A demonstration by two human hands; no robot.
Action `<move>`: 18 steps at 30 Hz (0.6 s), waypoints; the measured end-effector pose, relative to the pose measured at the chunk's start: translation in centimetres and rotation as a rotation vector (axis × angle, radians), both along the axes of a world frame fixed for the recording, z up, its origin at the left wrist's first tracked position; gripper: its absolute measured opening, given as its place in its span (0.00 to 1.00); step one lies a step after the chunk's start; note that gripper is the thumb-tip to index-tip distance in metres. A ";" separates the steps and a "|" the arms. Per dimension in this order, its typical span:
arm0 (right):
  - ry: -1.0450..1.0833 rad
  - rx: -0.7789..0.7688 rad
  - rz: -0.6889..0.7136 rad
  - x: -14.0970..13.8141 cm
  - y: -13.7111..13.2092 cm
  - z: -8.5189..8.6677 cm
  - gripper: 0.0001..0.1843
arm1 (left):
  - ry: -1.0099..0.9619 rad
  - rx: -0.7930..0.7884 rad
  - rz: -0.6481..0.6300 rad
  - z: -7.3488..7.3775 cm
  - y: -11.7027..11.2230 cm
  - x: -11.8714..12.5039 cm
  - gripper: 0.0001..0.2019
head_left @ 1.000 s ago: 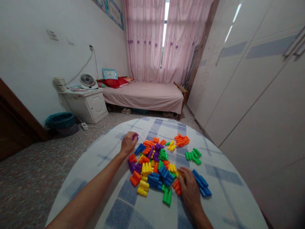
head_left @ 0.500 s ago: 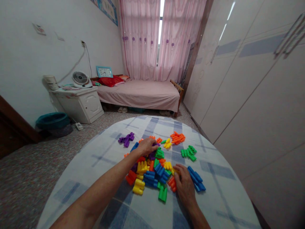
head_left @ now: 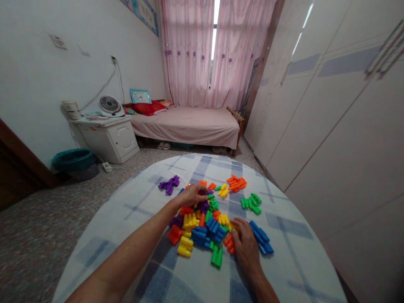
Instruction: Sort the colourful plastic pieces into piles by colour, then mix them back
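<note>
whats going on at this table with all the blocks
A person has both hands in a heap of coloured blocks on a checked table. The left hand reaches into the heap's far side; the right hand rests at its near edge. A purple group, an orange group, a green group and a blue group lie apart.

Heap of plastic blocks, mixed colours, loose and jumbled before you; purple blocks flat at its ten o'clock; blue blocks at four o'clock.

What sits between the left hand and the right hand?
In the head view, the mixed heap of coloured blocks lies between left hand and right hand.
</note>
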State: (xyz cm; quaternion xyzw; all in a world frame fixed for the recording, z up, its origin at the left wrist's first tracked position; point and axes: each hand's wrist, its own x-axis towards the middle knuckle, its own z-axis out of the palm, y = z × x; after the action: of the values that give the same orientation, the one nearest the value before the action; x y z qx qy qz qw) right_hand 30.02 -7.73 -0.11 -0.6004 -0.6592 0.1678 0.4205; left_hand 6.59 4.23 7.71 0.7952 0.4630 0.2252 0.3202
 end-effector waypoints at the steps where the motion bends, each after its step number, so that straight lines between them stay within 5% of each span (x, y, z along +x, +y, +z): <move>1: 0.000 -0.001 0.000 0.0 0.0 0.0 0.15 | 0.004 0.007 -0.035 0.1 -0.1 -0.2 0.17; 7: -0.004 -0.006 0.003 0.0 0.0 0.0 0.16 | 0.010 -0.003 -0.141 0.2 -0.3 -0.4 0.17; 18: -0.015 0.019 0.001 0.1 0.1 -0.1 0.16 | -0.048 0.058 0.099 -0.7 0.0 -0.4 0.08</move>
State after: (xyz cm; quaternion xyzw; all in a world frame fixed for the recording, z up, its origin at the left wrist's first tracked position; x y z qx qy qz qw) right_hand 30.15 -7.63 -0.25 -0.5973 -0.6643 0.1569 0.4211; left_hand 6.23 4.20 7.05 0.7747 0.4873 0.2729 0.2967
